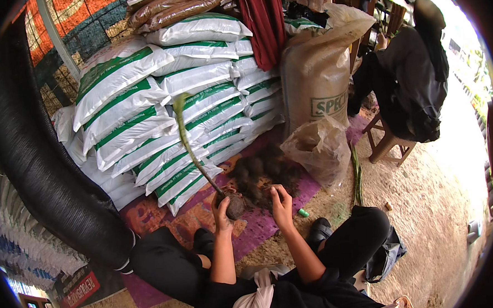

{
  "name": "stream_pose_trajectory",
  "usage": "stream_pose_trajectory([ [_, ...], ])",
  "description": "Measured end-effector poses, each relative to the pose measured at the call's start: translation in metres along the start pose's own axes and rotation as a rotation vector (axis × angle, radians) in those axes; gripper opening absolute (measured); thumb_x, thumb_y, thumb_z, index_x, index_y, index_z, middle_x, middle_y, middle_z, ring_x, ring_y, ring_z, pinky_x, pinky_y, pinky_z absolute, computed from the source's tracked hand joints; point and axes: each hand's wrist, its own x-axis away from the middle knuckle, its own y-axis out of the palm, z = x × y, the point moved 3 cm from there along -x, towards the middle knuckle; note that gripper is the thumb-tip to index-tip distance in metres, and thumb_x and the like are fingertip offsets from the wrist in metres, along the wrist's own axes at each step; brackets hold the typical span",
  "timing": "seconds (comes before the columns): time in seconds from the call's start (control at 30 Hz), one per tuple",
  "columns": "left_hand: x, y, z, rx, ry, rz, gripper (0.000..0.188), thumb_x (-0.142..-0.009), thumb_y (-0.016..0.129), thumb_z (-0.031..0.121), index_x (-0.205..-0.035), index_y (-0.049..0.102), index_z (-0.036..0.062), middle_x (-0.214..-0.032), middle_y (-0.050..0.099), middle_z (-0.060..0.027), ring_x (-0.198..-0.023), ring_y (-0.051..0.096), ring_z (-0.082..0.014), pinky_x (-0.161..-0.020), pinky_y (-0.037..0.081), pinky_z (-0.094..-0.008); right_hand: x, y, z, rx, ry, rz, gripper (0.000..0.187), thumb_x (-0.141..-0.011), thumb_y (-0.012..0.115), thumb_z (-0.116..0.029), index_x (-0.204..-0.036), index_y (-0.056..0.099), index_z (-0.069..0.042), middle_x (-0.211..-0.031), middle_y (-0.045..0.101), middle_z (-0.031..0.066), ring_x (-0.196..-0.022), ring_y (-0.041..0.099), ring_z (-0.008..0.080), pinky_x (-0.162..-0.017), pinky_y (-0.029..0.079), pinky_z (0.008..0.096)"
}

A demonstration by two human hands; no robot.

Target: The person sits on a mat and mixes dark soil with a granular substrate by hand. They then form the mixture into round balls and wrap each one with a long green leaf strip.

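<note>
My left hand [222, 215] is closed around the dark, round root ball of a plant [236, 207]. Its long green-brown stem rises up and to the left, ending in a pale green tip in front of the white sacks. To the right, apart from the root ball, my right hand [283, 207] has its thumb and fingertips drawn together; anything between them is too small to make out. Just beyond both hands lies a heap of dark, fibrous clumps [256, 170] on a purple and orange printed sheet [251, 235].
White-and-green sacks [196, 50] are stacked ahead, beside a large brown sack [315, 78] and a clear plastic bag [320, 153]. A big black roll [51, 147] stands left. At right, another person in dark clothes sits on a stool [388, 146]. A small green item [303, 213] lies nearby.
</note>
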Motion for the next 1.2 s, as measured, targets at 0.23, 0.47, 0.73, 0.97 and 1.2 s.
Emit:
stream_pose_trajectory([
  [0.23, 0.001, -0.003, 0.002, -0.051, -0.063, 0.061, 0.031, -0.081, 0.054, 0.017, -0.107, 0.054, -0.0001, -0.095, 0.059, -0.0091, -0.082, 0.06, -0.0186, -0.072, 0.05, -0.0301, 0.002, 0.014, -0.003, -0.021, -0.032, -0.052, 0.025, -0.093, 0.046, -0.02, -0.086, 0.054, 0.003, -0.079, 0.055, 0.0023, -0.078, 0.047, 0.0102, -0.074, 0.038, 0.0255],
  [0.47, 0.003, 0.012, 0.009, 0.122, -0.191, -0.008, 0.035, -0.083, 0.053, 0.016, -0.114, 0.052, -0.0002, -0.101, 0.058, -0.0096, -0.088, 0.06, -0.0188, -0.078, 0.049, -0.03, 0.004, 0.03, -0.03, 0.082, -0.048, -0.15, 0.017, -0.089, 0.052, -0.015, -0.092, 0.054, 0.002, -0.088, 0.055, 0.0075, -0.085, 0.052, 0.0155, -0.079, 0.04, 0.0287],
  [0.73, -0.004, 0.015, -0.001, 0.408, -0.267, 0.004, 0.034, -0.085, 0.05, 0.016, -0.115, 0.051, 0.0001, -0.1, 0.058, -0.009, -0.091, 0.058, -0.0209, -0.08, 0.048, -0.0307, 0.022, 0.061, -0.072, 0.415, -0.413, -0.239, 0.038, -0.075, 0.062, -0.008, -0.112, 0.054, -0.002, -0.112, 0.051, 0.0146, -0.107, 0.048, 0.0298, -0.094, 0.033, 0.0403],
  [0.97, -0.013, 0.007, -0.002, 0.323, -0.166, -0.117, 0.047, -0.091, 0.04, 0.035, -0.123, 0.044, 0.0016, -0.121, 0.05, -0.0133, -0.11, 0.049, -0.0223, -0.096, 0.037, -0.0358, 0.017, 0.081, -0.081, 0.732, -0.599, -0.335, 0.045, -0.075, 0.062, -0.007, -0.118, 0.051, 0.0, -0.114, 0.05, 0.0152, -0.109, 0.046, 0.0316, -0.096, 0.032, 0.0419],
  [1.2, -0.017, -0.013, -0.014, 0.507, -0.236, -0.04, 0.046, -0.093, 0.037, 0.036, -0.123, 0.043, 0.0012, -0.12, 0.051, -0.0147, -0.111, 0.049, -0.0232, -0.097, 0.037, -0.0363, 0.002, 0.097, -0.083, 0.687, -0.473, -0.665, 0.059, -0.076, 0.06, -0.002, -0.13, 0.036, 0.001, -0.103, 0.05, 0.0175, -0.094, 0.046, 0.0329, -0.086, 0.037, 0.0388],
])
